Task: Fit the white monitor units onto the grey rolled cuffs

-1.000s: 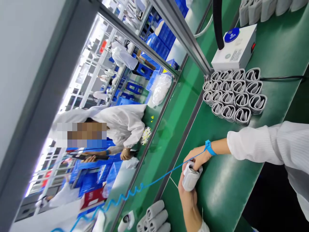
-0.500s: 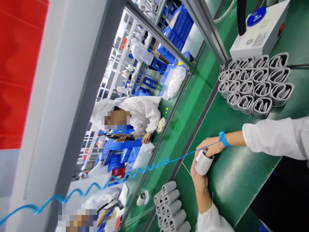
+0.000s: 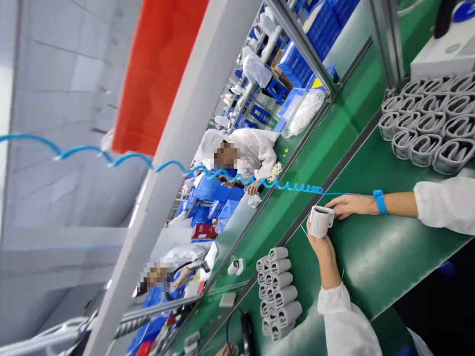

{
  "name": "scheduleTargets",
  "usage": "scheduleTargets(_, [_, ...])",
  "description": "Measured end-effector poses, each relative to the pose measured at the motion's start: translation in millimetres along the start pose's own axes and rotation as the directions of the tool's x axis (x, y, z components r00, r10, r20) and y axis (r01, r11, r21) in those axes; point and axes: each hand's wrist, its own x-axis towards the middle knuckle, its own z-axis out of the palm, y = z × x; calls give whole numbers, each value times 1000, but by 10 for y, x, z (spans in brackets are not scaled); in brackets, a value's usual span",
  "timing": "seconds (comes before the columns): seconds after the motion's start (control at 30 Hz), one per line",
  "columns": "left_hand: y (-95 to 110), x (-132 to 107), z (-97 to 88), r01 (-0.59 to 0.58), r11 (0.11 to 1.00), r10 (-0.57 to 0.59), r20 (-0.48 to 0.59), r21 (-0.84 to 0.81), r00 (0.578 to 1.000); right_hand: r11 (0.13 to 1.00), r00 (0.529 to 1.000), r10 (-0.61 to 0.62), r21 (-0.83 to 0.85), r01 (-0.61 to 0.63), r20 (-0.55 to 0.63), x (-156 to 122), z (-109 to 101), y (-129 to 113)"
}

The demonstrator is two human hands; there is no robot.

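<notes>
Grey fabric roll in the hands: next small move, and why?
Probably set the grey fabric roll beside the upright rolls: the left hand cradles it, the right hand only touches it, and it already looks rolled like them.

I could read nothing from here. The round blue badge point(image 3: 463, 12) on the white control box point(image 3: 445, 62) at two o'clock ran out of frame, and the red box point(image 3: 203, 231) at seven o'clock was too blurred.
</notes>
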Motion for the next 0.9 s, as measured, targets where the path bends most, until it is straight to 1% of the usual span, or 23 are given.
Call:
scheduleTargets(0.03, [192,-65,-313,19,1000,-19,100,4,995,1000,1000,-1,-13,1,-17,4,27,4])
scheduleTargets(0.1, [508,-190,-910,25,1000,-24,163,-1,986,999,998,-2,-44,-1,-66,42,84,16])
scheduleTargets(0.13, [612,-238,-1145,47,999,-47,206,3,977,998,996,-2,-57,-3,-94,77,109,20])
scheduleTargets(0.17, [671,-273,-1307,112,994,-112,275,16,955,998,993,-3,-70,-5,-114,122,127,18])
scheduleTargets(0.2, [681,-294,-1377,143,990,-141,268,14,953,996,992,-5,-85,-6,-124,177,136,6])
scheduleTargets(0.23, [642,-300,-1349,176,984,-177,218,25,960,995,991,-11,-100,-2,-134,242,133,-20])
scheduleTargets(0.27, [558,-293,-1223,225,973,-230,136,52,964,993,989,-24,-114,8,-145,316,119,-64])
scheduleTargets(0.3, [435,-274,-1013,235,970,-236,20,60,971,991,987,-41,-131,20,-158,400,93,-127])
scheduleTargets(0.33, [285,-244,-741,226,972,-220,-81,62,972,987,983,-63,-154,36,-174,492,57,-212])
scheduleTargets(0.4, [-49,-150,-124,225,973,-220,-83,58,972,969,975,-104,-242,56,-194,693,-37,-437])
scheduleTargets(0.47, [-364,-24,433,205,977,-201,-75,52,977,914,971,-144,-402,58,-189,904,-147,-712])
scheduleTargets(0.5, [-504,44,651,193,980,-190,-68,47,979,867,967,-170,-495,56,-188,1009,-205,-854])
scheduleTargets(0.53, [-631,110,824,178,983,-175,-60,42,983,807,959,-208,-588,58,-191,1114,-264,-989])
scheduleTargets(0.57, [-749,169,953,159,987,-157,-54,38,986,734,945,-262,-677,62,-197,1222,-325,-1113])
scheduleTargets(0.63, [-960,254,1102,126,991,-125,-38,32,991,551,902,-390,-832,66,-187,1455,-460,-1314])
scheduleTargets(0.7, [-1136,290,1153,88,995,-87,-19,37,996,362,863,-488,-930,63,-132,1720,-613,-1442])
scheduleTargets(0.73, [-1205,292,1156,73,996,-73,-6,44,997,296,852,-514,-953,63,-103,1863,-696,-1481])
scheduleTargets(0.77, [-1259,287,1151,63,997,-63,10,54,998,257,845,-528,-964,65,-83,2010,-781,-1504])
scheduleTargets(0.8, [-1296,280,1142,59,996,-61,25,63,998,240,840,-537,-968,68,-74,2156,-865,-1513])
scheduleTargets(0.9, [-1329,260,1113,75,994,-79,53,83,995,235,832,-547,-971,51,-89,2546,-1085,-1467])
